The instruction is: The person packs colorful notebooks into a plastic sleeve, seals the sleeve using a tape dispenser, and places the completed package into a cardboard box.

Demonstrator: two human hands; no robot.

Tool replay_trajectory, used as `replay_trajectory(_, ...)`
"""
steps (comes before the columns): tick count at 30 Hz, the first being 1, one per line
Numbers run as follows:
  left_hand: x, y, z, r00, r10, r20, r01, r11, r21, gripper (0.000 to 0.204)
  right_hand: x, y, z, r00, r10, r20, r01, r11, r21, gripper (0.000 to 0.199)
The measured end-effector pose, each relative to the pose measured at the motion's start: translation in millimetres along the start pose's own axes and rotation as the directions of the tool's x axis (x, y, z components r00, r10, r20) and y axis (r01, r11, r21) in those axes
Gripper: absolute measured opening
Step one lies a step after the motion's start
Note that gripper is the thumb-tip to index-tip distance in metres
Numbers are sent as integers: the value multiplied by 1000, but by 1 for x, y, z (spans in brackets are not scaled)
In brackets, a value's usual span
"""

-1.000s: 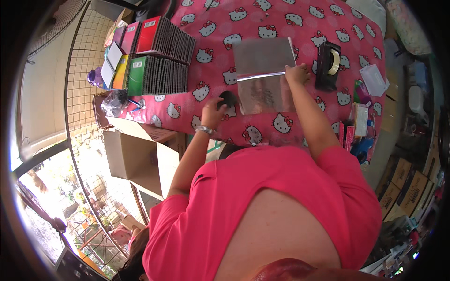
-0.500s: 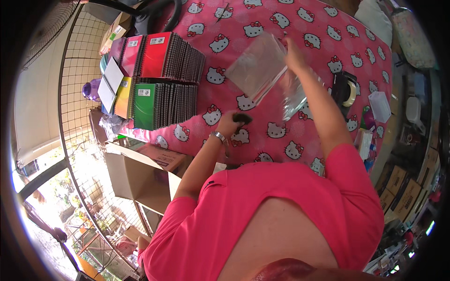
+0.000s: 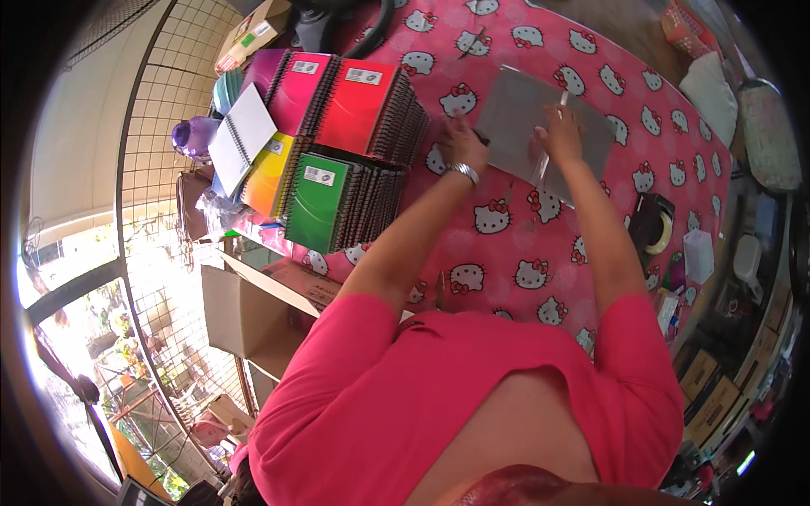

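A clear plastic sheet (image 3: 511,105) lies on the pink patterned tablecloth, with a shiny folded strip (image 3: 541,171) running across it. My right hand (image 3: 564,135) rests on the sheet beside this strip, fingers stretched out. At the sheet's left edge, my left hand (image 3: 462,145), with a watch at the wrist, is low over the cloth. A small dark object (image 3: 482,137) shows at its thumb side, mostly covered, and its kind cannot be made out. To the left stand stacks of spiral notebooks, with red ones (image 3: 359,110) behind green ones (image 3: 316,202).
An open white notebook (image 3: 242,139) leans on the stacks' left side. A black tape dispenser (image 3: 648,223) and a clear plastic box (image 3: 698,255) are at the right. An open cardboard box (image 3: 245,312) stands below the table's left edge. Wire mesh borders the left.
My right hand has come down, and the plastic it held raised and blurred now lies flatter on the cloth. My left hand has moved forward to the sheet's edge. The view has shifted.
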State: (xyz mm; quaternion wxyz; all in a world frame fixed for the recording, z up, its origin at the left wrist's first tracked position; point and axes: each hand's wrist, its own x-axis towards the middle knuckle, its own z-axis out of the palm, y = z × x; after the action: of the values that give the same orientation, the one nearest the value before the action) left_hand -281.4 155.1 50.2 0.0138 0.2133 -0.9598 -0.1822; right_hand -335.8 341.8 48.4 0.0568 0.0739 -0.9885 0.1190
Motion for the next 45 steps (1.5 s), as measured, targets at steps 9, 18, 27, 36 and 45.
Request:
replay_trajectory(9,59,-90,-269,746,277,-606,-307,950,56,56,81,-206,-112,877,-234,-421,457,678,576,26)
replay_trajectory(18,113,-232,-307,967,114,-226,-116,993,3,65,87,-336,-99,975,-221,30,215,968,131,61)
replay_trajectory(27,119,-260,-346,878,236,-416,-155,963,219,52,94,-349,-103,994,-101,-30,104,984,146,50)
replay_trajectory(36,183,-205,-279,916,400,-26,-364,857,364,48,94,-332,-147,993,60,106,-119,314,942,26)
replay_trajectory(45,133,-142,-288,886,463,-26,-412,812,413,31,11,-267,-102,958,284,20,-243,779,578,84)
